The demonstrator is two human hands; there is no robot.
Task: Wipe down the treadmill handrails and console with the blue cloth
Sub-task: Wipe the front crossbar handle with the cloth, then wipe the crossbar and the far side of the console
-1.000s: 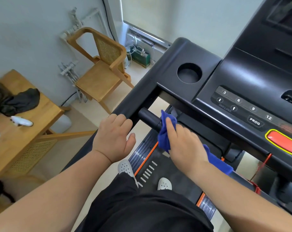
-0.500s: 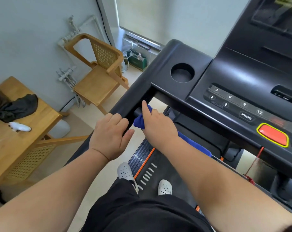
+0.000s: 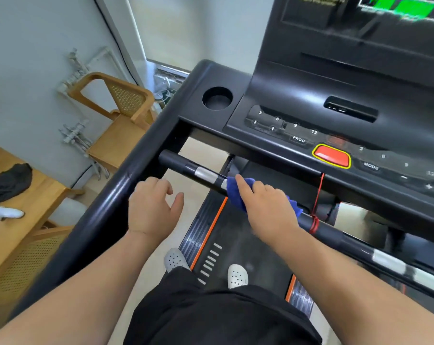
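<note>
Right hand [image 3: 268, 210] has slid rightward along the crosswise bar [image 3: 181, 165], its grip clenching the cloth [image 3: 237, 195]; left hand [image 3: 153, 210] grip released.

Wooden table [image 3: 45, 195]: black cloth [image 3: 9, 181], white object [image 3: 5, 212] on top

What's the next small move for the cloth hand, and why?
Probably slide the right hand and blue cloth rightward along the crossbar, slowing at the red cord. The cloth is wrapped on the bar just right of the silver band, a long stretch of bar lies further right, and the cord is knotted round it close by.
</note>
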